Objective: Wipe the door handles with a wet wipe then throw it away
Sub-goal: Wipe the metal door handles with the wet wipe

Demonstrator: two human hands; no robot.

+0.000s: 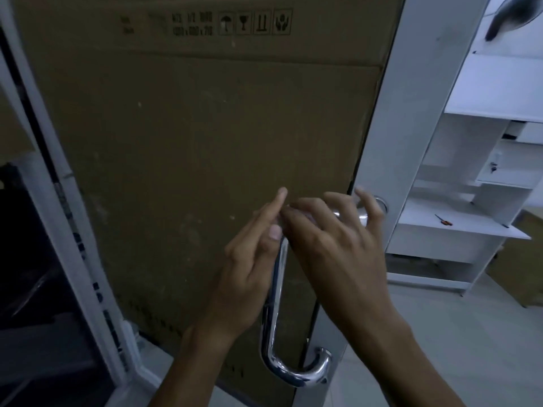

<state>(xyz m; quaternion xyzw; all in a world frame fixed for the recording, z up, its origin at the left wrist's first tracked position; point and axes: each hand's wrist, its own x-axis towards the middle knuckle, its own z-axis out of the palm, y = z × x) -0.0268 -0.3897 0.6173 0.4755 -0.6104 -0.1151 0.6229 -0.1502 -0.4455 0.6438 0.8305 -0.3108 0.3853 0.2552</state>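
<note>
Both hands meet at the top of the chrome door handle [274, 292]: left hand [249, 259] relaxed with forefinger raised, right hand [329, 239] spread open over the upper bend; no wipe is discernible

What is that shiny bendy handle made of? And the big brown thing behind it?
The door handle looks like polished metal, probably chromed or stainless steel: it is mirror-bright and reflects the room. The brown panel looks like matte corrugated cardboard: it has printed shipping symbols, a flap seam and scuff marks.
</note>
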